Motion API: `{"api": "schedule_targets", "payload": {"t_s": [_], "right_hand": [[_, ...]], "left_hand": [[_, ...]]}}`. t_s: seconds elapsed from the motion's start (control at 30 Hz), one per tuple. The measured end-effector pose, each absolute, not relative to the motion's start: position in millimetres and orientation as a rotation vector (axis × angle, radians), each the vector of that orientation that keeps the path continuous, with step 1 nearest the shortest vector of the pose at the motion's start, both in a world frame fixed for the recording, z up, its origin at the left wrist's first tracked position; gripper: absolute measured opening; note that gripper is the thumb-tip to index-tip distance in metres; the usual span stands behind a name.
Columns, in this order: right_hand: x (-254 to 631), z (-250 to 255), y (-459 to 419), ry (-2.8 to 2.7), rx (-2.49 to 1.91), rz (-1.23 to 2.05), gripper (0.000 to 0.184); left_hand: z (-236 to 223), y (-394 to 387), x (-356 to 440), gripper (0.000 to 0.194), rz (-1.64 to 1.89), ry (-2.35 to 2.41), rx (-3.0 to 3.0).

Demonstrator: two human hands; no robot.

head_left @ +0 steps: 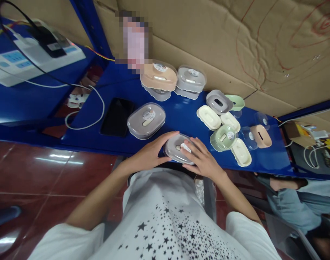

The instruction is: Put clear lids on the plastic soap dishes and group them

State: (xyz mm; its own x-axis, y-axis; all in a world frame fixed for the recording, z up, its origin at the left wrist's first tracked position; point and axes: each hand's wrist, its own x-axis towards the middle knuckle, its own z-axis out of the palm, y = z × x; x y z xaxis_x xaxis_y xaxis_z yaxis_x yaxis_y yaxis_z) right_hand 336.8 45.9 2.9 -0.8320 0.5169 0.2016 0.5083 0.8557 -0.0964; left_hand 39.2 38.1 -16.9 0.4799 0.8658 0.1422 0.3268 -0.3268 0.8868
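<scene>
A grey soap box (172, 148) with a clear lid and a round sticker lies at the front edge of the blue table. My left hand (157, 151) grips its left side, thumb in front and fingers behind. Over its right side rest the fingers of my right hand (201, 157), partly covering the sticker. Left of my hands sits another grey lidded soap box (146, 121). To the right are a green soap box (224, 138) with a sticker and cream trays, one of them the wavy-edged tray (241, 152).
At the back stand stacked boxes, with a peach soap box (159, 76) and a grey one (191, 78) on top. Open parts include a grey shell (219, 102) and a peach shell (262, 136). A black tablet (117, 117) and white cable lie left. Another person's legs (292, 206) show right.
</scene>
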Motion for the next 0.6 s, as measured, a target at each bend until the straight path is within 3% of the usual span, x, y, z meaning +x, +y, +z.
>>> {"api": "schedule_targets", "payload": {"t_s": [0.6], "right_hand": [[338.4, -1.1, 42.3, -2.797, -0.809, 0.017, 0.059]], "left_hand": [[-18.7, 36.2, 40.8, 0.085, 0.798, 0.974, 1.942]]}}
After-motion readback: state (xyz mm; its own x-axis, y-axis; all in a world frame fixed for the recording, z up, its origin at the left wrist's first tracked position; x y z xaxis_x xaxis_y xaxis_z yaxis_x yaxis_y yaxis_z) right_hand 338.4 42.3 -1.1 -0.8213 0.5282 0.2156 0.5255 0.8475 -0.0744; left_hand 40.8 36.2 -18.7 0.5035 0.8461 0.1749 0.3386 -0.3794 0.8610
